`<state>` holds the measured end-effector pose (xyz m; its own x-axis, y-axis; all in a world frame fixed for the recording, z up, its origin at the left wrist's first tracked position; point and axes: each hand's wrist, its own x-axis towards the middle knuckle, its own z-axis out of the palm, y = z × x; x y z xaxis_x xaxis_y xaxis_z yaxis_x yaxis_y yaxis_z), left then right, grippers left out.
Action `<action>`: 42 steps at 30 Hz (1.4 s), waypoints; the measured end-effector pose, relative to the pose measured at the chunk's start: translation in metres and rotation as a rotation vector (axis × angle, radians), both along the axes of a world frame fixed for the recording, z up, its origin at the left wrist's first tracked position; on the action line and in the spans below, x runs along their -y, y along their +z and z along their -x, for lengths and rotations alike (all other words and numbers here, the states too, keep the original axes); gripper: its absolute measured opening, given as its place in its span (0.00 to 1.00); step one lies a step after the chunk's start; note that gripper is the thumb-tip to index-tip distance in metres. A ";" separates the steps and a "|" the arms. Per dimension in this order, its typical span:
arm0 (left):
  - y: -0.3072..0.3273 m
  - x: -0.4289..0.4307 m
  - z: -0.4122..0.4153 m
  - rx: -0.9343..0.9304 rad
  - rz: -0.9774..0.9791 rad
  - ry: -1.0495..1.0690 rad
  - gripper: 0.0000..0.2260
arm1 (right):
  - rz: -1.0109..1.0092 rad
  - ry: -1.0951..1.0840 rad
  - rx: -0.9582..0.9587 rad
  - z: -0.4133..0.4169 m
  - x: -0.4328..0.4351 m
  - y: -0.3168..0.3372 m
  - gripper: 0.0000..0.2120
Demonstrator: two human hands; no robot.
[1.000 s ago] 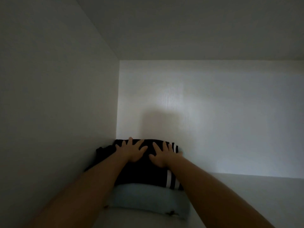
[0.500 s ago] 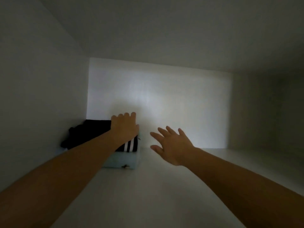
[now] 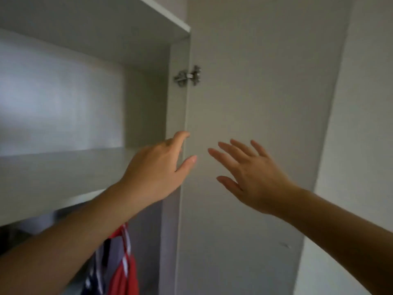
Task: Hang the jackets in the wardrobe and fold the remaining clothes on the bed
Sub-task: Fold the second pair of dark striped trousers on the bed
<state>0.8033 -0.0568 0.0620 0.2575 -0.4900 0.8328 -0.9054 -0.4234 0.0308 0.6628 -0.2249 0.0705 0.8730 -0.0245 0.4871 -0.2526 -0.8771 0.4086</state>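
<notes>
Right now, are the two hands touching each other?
Apart. The head view shows a strip of wardrobe door between the thumb of the left hand and the fingertips of the right hand.

Left hand [image 3: 157, 167], right hand [image 3: 253, 177] near door [image 3: 255, 81]

shelf [image 3: 63, 165] left, door [image 3: 255, 103] right, jackets [image 3: 121, 262] below
</notes>
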 end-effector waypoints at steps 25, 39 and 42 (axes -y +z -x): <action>-0.158 0.457 0.593 -0.489 -0.235 -1.472 0.22 | -0.346 -1.219 0.489 0.615 0.217 -0.162 0.27; -0.304 0.628 0.822 -0.520 -0.814 -1.657 0.14 | -0.753 -1.688 0.715 0.828 0.293 -0.317 0.26; -0.331 0.659 0.883 -0.477 -0.912 -1.666 0.13 | -0.838 -1.695 0.777 0.879 0.314 -0.348 0.26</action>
<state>-0.0798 -0.7160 -0.2687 -0.7498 -0.6145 0.2454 -0.3384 0.6748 0.6558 -0.2164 -0.5390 -0.2773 -0.6030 -0.7904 0.1082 -0.7352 0.4979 -0.4600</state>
